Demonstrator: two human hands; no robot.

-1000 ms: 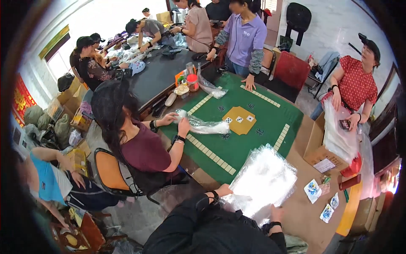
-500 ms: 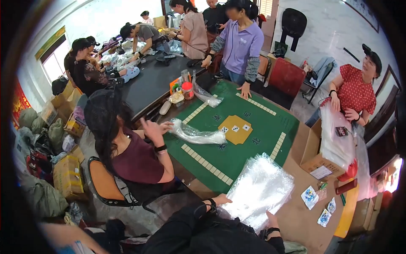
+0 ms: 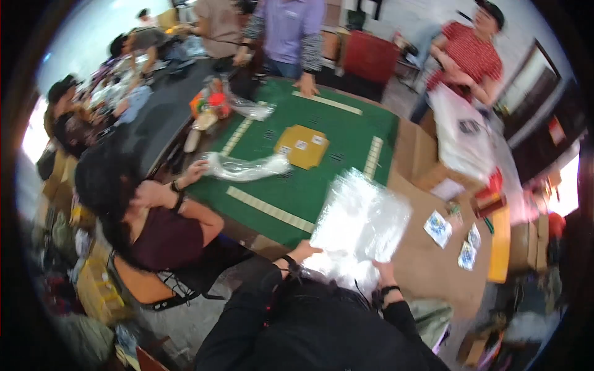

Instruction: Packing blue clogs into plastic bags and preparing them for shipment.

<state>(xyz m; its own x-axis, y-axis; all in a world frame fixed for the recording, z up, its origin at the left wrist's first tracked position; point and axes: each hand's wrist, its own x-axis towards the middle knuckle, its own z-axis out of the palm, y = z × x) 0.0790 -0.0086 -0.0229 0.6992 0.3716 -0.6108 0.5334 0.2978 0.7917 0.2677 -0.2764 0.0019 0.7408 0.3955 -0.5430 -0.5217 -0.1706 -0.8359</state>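
Note:
A stack of clear, shiny plastic bags (image 3: 362, 216) spans the space between my hands, over the near edge of the green mahjong mat. My left hand (image 3: 303, 251) grips its left edge, thumb on top. At the lower right edge my right hand (image 3: 385, 273) closes on the same stack; part of its fingers is hidden beneath the plastic. Farther off on the green mat (image 3: 247, 198) lies a long bunched strip of clear plastic (image 3: 250, 167), touched by the hand of a person seated at my left. A yellow centre panel (image 3: 301, 148) carries several dice.
Rows of pale tiles (image 3: 270, 209) line the mat. At right stands an open cardboard box (image 3: 433, 170) draped with plastic, near small blue-and-white packets (image 3: 438, 229). Jars (image 3: 216, 104) stand at the far left corner. Other people stand or sit around the tables.
The view has swung, so the scene sits farther left and higher. Both my hands keep hold of the plastic bags. The seated person's raised hand has come down toward their other arm.

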